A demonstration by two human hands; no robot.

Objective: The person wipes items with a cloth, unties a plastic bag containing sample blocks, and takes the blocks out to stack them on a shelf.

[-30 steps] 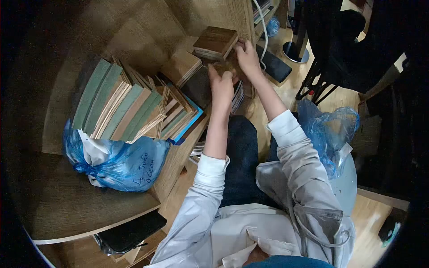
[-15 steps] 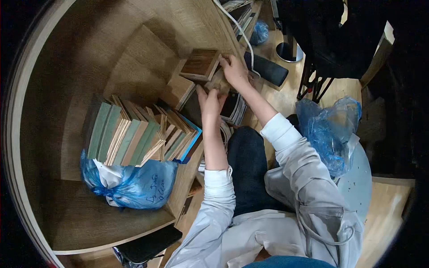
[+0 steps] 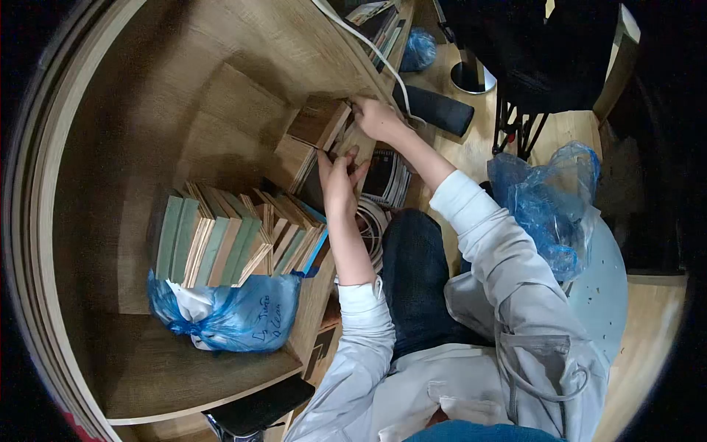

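Observation:
A dark brown wooden board [image 3: 321,121] lies on top of a stack of lighter wooden pieces [image 3: 293,163] in the shelf compartment. At its right corner, my right hand [image 3: 377,120] has its fingers bent around the edge, the tips partly hidden. My left hand [image 3: 339,186] is below the near edge; one fingertip reaches the board's lower corner, and the other fingers are spread. Left of the hands, a row of upright wooden and green-faced panels [image 3: 221,239] leans in the compartment.
A tied blue bag [image 3: 254,313] with handwriting sits by the panels. Near the shelf edge are spiral-bound notebooks [image 3: 387,178] and a coiled white cable [image 3: 372,221]. A black cylinder [image 3: 440,110] lies on the floor. Crumpled blue plastic [image 3: 549,206] rests on a pale stool [image 3: 607,272].
The view has shifted slightly. The dark board is tilted a little differently, and my right hand has curled closer around its corner. My left hand stays by the lower edge with fingers more spread.

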